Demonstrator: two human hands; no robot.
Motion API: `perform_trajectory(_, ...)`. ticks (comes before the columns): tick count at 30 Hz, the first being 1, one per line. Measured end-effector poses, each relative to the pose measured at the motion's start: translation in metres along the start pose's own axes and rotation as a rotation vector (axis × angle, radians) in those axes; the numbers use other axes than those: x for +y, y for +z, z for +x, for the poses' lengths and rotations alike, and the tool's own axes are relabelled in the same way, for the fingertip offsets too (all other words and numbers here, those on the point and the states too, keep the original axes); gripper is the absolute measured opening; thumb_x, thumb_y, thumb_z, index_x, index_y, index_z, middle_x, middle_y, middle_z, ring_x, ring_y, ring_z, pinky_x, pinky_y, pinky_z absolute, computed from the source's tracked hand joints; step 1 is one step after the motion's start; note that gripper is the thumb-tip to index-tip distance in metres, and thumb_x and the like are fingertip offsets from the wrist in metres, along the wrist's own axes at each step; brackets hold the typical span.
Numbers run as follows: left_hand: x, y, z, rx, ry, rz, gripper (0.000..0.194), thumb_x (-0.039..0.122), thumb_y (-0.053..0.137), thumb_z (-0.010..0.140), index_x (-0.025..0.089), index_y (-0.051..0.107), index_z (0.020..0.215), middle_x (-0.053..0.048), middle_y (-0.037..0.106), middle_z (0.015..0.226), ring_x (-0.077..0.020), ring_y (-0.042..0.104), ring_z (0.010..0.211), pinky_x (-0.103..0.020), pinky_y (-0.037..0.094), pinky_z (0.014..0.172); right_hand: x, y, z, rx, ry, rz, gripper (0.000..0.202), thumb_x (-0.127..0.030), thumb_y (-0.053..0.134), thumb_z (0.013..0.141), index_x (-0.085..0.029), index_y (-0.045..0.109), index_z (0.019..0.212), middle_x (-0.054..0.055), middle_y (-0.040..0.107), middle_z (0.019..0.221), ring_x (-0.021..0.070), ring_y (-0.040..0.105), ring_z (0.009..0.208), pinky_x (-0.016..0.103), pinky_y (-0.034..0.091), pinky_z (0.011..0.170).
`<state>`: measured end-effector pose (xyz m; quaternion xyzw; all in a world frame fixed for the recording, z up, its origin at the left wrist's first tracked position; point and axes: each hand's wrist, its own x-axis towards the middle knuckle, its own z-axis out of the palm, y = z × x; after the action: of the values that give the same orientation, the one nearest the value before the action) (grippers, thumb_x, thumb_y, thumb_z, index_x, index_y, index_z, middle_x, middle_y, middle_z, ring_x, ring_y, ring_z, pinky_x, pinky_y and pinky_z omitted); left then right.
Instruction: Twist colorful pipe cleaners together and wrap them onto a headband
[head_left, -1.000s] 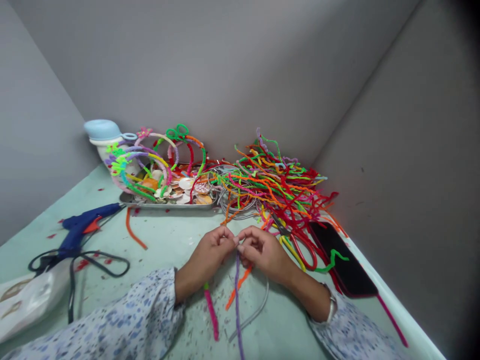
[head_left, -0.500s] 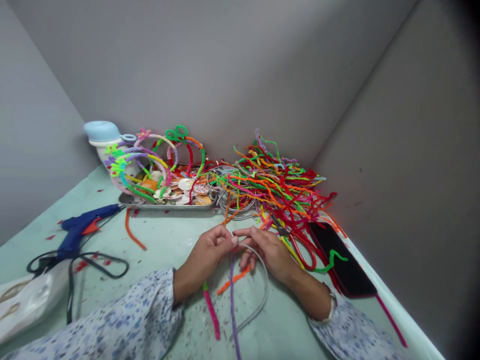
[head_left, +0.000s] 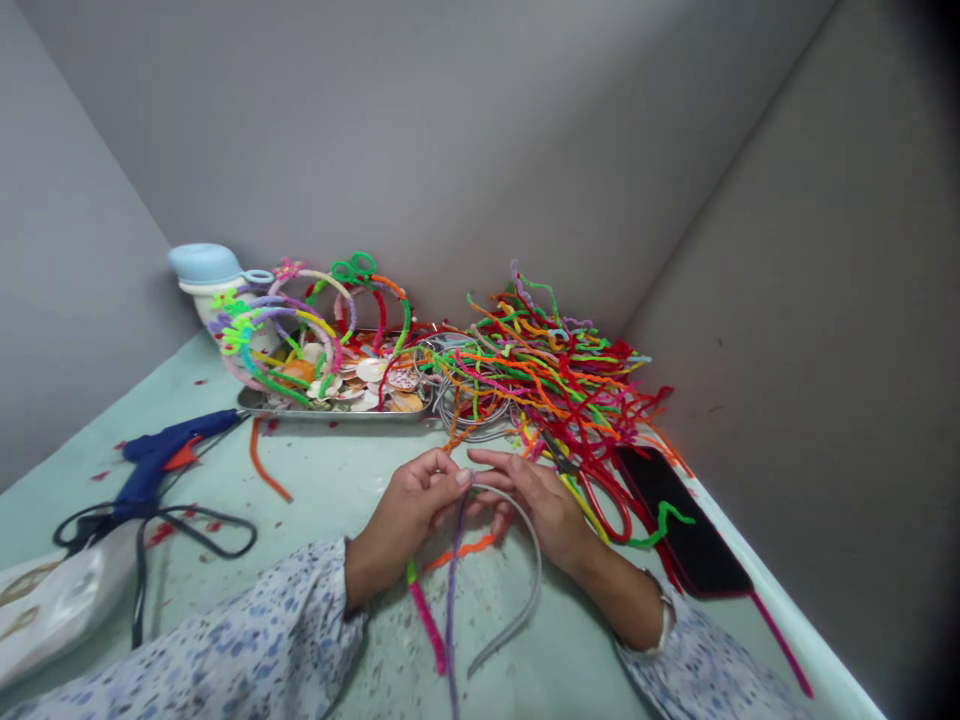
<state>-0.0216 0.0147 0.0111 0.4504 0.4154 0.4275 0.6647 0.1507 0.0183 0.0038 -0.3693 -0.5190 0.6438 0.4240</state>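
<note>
My left hand (head_left: 420,505) pinches a thin grey headband (head_left: 534,580) near the top of its curve, thumb and forefinger together. From that pinch a purple pipe cleaner (head_left: 451,620) hangs down. The headband's left end (head_left: 427,622) is wrapped in pink and green. My right hand (head_left: 544,505) is at the bare side of the band, its fingers stretched and spread; some of them lie behind the band. An orange pipe cleaner (head_left: 463,551) shows below the hands; whether it is attached cannot be made out.
Behind the hands stand a metal tray (head_left: 337,412) of shells and wrapped headbands, and a pipe cleaner pile (head_left: 555,370). Red-handled scissors (head_left: 606,505) and a phone (head_left: 686,530) lie right. A blue glue gun (head_left: 154,460), its cord and a plastic bag (head_left: 67,600) are left.
The headband has turned slightly, its free end now farther from the purple pipe cleaner. The pipe cleaner's hanging length has swung left. Both hands stay nearly in place.
</note>
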Motion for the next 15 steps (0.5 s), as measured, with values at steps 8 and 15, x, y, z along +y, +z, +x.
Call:
perform_trajectory(8,0.0005,0.0002,-0.0007,-0.059,-0.018,-0.144,0.03,0.04,0.069,0.079,0.02,0.047,0.074,0.013,0.034,0.04,-0.0031,0.019,0.034,-0.014,0.015,0.034,0.0013,0.0041,-0.01,0.05,-0.289,-0.025,0.036,-0.045,0.055,0.091,-0.027,0.063,0.121,0.009,0.065,0.123,0.0254,0.062,0.111,0.031,0.055,0.071)
perform_trajectory(15,-0.0005,-0.0011,-0.0027,-0.118,0.006,-0.102,0.028,0.039,0.066,0.082,0.019,0.048,0.074,0.013,0.033,0.04,-0.003,0.02,0.035,-0.013,0.016,0.034,0.0021,0.0,-0.0046,-0.039,-0.159,0.045,0.034,-0.045,0.049,0.093,-0.025,0.064,0.117,0.01,0.063,0.125,0.0259,0.061,0.111,0.032,0.055,0.072)
